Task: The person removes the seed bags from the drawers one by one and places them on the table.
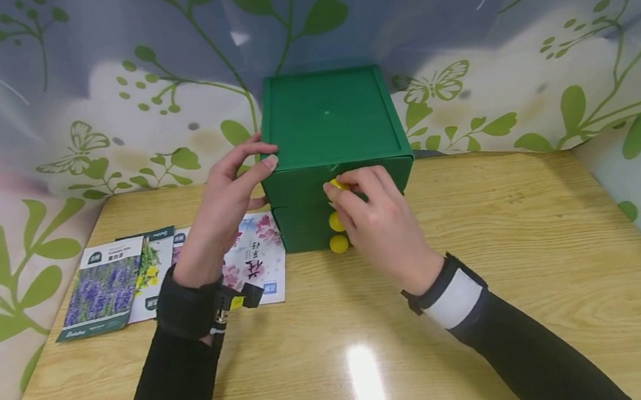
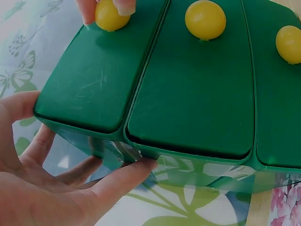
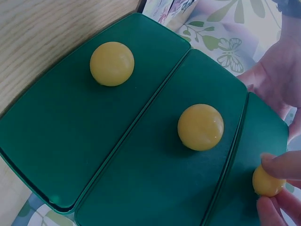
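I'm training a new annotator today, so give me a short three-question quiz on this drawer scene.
1. True or false: the right hand pinches the top yellow knob of the green drawer box.
2. Multiple choice: the left hand rests on the box's A) back edge B) left side C) bottom knob.
3. Fill in: the seed packets lie on the wooden table to the ____ of the box, seen from the person.

Key: 1 true; 2 B; 3 left.
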